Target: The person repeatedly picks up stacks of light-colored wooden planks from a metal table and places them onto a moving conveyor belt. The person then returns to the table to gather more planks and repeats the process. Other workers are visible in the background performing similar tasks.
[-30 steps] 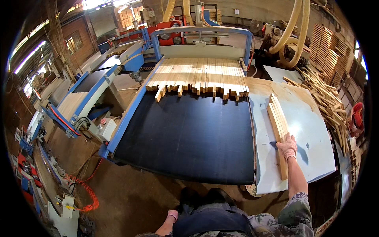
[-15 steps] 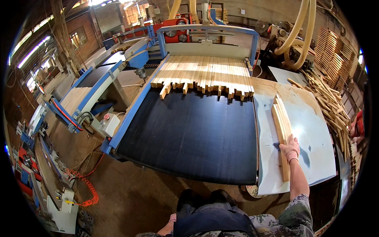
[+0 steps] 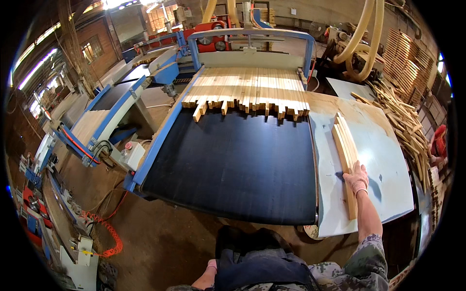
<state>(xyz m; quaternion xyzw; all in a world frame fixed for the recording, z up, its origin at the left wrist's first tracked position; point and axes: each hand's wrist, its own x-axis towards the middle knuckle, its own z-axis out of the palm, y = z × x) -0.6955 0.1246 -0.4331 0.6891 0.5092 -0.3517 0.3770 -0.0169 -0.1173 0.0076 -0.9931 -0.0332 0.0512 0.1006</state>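
My right hand (image 3: 358,177), in a pale glove, rests on top of a small stack of long wooden slats (image 3: 345,145) that lies on a pale blue side table (image 3: 383,165). Its fingers press flat on the slats near their close end. My left hand (image 3: 211,265) hangs low by my waist at the bottom edge, only partly visible, with nothing seen in it. A wide black conveyor belt (image 3: 233,165) lies in front of me. A row of several wooden slats (image 3: 247,89) comes off the machine at the belt's far end.
A blue-framed machine (image 3: 252,41) stands behind the belt with yellow hoses (image 3: 364,43) beside it. A heap of loose slats (image 3: 403,121) and stacked wood lie at right. A second blue conveyor (image 3: 107,116) and an orange coiled cable (image 3: 109,233) are at left.
The view has shifted slightly. My right hand stays on the stack of slats; the row of slats on the belt looks about the same.
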